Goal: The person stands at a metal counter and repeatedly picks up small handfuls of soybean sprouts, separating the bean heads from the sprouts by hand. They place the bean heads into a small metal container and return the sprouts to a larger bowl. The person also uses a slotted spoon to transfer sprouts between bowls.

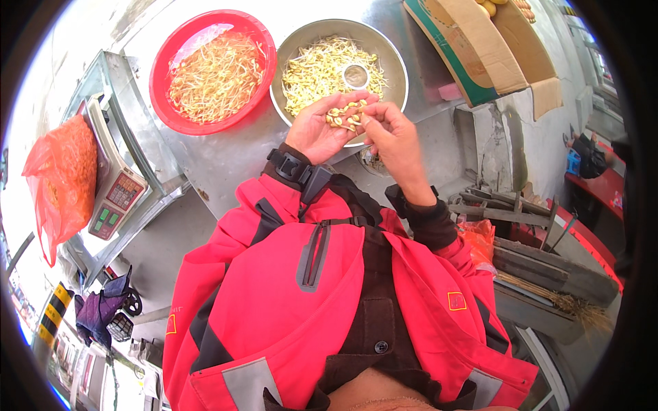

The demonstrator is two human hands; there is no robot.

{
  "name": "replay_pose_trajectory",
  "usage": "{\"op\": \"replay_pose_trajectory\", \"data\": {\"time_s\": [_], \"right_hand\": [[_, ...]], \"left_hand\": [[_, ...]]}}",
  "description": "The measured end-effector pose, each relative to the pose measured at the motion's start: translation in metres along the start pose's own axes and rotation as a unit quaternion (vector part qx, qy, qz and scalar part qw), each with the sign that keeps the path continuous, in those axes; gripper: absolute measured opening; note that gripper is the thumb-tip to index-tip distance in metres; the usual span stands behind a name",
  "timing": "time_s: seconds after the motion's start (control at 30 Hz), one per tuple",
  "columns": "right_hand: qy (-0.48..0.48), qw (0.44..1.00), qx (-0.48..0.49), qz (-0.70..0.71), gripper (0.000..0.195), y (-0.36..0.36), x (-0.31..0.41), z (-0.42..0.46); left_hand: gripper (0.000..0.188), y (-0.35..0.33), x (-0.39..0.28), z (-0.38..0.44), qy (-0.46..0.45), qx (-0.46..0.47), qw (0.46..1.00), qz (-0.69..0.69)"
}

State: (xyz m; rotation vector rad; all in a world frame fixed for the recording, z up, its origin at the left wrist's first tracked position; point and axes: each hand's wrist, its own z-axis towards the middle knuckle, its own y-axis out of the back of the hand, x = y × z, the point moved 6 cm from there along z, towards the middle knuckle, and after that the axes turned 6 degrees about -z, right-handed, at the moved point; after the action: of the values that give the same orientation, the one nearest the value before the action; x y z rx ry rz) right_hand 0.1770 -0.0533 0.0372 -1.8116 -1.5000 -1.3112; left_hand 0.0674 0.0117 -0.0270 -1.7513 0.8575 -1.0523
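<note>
My left hand (321,131) is turned palm up over the near rim of a metal basin (393,67). Several soybean sprouts (339,120) with yellow heads lie on its palm and fingers. My right hand (395,136) comes in from the right, its thumb and forefinger pinched on a sprout at the palm's edge. Beneath both hands, the basin holds a heap of yellow bean sprouts (313,72). A small round white-rimmed cup (355,76) sits among them. To the left, a red plastic basin (159,97) holds more sprouts (216,77), partly under clear film or water.
Both basins stand on a metal-topped table (231,154). At left, an orange plastic bag (64,169) rests on a digital scale (115,200) above a glass case (103,77). A cardboard box (473,46) stands back right. Wooden boards (534,262) and a straw broom (576,303) lie right.
</note>
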Motion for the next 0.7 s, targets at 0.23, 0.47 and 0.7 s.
{"op": "replay_pose_trajectory", "data": {"time_s": [0.23, 0.47, 0.7], "right_hand": [[0.067, 0.994, -0.018, -0.083, 0.019, -0.007, 0.009, -0.017], [0.154, 0.939, -0.101, -0.289, 0.018, 0.018, 0.020, 0.002], [0.168, 0.943, -0.101, -0.267, 0.014, 0.020, 0.011, 0.009]], "left_hand": [[0.058, -0.010, 0.002, 0.000, -0.013, 0.002, 0.999, 0.038], [0.055, -0.003, 0.007, 0.006, 0.007, 0.028, 1.000, 0.000], [0.052, 0.002, 0.007, 0.006, 0.012, 0.036, 0.999, 0.018]]}}
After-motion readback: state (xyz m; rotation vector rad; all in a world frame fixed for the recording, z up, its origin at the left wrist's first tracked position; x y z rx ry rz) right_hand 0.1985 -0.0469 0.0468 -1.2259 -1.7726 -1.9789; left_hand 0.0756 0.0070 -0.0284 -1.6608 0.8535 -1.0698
